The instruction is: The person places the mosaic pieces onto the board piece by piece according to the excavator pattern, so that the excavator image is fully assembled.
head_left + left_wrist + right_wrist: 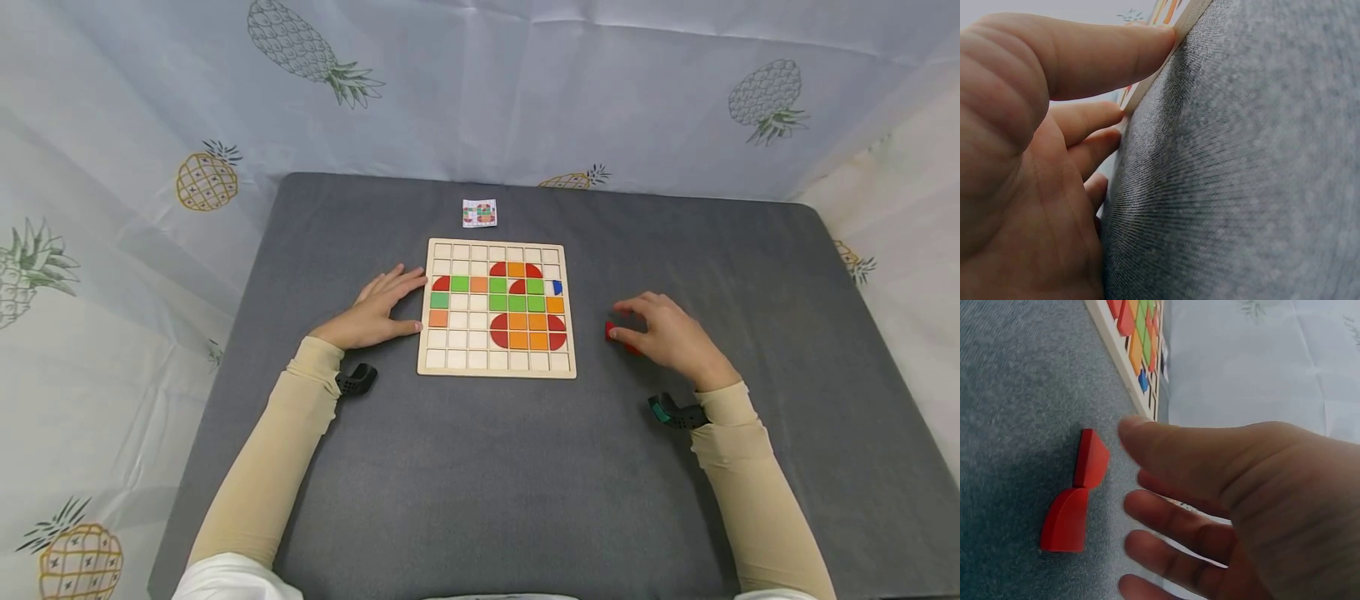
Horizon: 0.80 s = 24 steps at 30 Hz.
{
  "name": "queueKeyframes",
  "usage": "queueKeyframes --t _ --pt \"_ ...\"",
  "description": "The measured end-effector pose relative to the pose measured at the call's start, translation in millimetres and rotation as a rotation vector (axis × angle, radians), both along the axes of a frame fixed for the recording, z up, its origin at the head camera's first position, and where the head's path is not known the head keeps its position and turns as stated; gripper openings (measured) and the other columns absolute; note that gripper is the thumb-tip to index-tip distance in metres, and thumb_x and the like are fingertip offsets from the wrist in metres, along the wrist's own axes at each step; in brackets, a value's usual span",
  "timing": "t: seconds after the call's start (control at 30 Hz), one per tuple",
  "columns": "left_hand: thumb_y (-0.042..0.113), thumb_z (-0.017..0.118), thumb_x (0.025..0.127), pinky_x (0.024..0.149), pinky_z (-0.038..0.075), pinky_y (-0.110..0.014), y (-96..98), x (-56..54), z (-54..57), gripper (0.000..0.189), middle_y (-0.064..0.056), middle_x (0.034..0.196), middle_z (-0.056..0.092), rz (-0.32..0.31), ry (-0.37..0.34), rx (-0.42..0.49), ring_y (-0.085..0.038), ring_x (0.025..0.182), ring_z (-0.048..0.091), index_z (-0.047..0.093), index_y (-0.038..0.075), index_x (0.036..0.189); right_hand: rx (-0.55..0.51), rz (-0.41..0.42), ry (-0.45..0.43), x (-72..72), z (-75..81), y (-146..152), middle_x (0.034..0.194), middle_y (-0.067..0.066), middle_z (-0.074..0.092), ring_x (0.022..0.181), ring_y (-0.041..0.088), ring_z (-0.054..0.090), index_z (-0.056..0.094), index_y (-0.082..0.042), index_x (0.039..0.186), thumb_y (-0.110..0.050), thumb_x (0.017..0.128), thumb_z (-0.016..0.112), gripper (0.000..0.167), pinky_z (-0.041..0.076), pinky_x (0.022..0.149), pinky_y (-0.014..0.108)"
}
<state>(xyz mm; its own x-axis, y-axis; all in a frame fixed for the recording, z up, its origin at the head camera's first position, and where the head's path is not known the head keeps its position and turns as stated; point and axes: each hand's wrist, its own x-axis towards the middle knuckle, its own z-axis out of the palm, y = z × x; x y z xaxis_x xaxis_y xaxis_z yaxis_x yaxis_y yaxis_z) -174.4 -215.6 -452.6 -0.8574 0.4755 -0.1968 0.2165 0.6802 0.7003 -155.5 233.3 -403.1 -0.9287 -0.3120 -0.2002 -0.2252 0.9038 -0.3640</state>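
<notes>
A square wooden grid board (497, 373) lies flat on the table, partly filled with red, orange, green and blue tiles. My left hand (371, 315) rests at its left side, thumb and fingertips touching the edge, fingers spread. In the left wrist view the thumb (1110, 56) presses against the board's side. Off the board's right side, my right hand (670, 335) hovers over two red quarter-round tiles, its fingers loosely bent and holding nothing. The right wrist view has one red tile (1092, 459) touching the other red tile (1066, 522) on the cloth, just beyond the fingertips.
A small printed pattern card (479, 213) lies behind the board. Grey cloth covers the table (480, 467). A pale curtain (495, 92) with pineapple prints hangs behind and at both sides. Each wrist carries a dark band, one of them the right band (678, 414).
</notes>
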Motion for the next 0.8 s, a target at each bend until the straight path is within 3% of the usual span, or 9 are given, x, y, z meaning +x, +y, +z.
queueKeyframes --t 0.17,0.3,0.8 --pt "0.030 0.070 0.095 0.128 -0.004 -0.052 0.0 -0.6 -0.8 0.080 -0.003 0.172 0.016 0.002 -0.001 -0.001 -0.026 0.161 -0.004 0.027 0.016 0.162 0.063 0.047 -0.010 -1.5 -6.2 0 0.112 0.018 0.066 0.096 0.030 0.061 0.067 0.000 0.125 -0.017 0.096 0.070 0.034 0.053 0.082 0.050" --pt "0.030 0.070 0.095 0.128 -0.005 -0.053 -0.2 -0.6 -0.9 0.081 -0.004 0.172 0.016 -0.003 0.001 0.002 -0.027 0.161 -0.004 0.027 0.016 0.162 0.054 0.059 -0.002 -2.8 -10.5 -2 0.104 0.016 0.066 0.089 0.027 0.060 0.067 0.001 0.119 -0.010 0.096 0.067 0.026 0.052 0.078 0.045" --pt "0.029 0.070 0.096 0.128 -0.005 -0.052 0.1 -1.0 0.0 0.080 -0.005 0.172 0.016 0.001 0.000 0.001 -0.028 0.161 -0.003 0.027 0.015 0.162 -0.017 0.071 -0.015 -7.0 -13.0 -14 0.112 0.014 0.062 0.094 0.027 0.058 0.064 -0.006 0.122 -0.013 0.096 0.069 0.027 0.051 0.081 0.045"
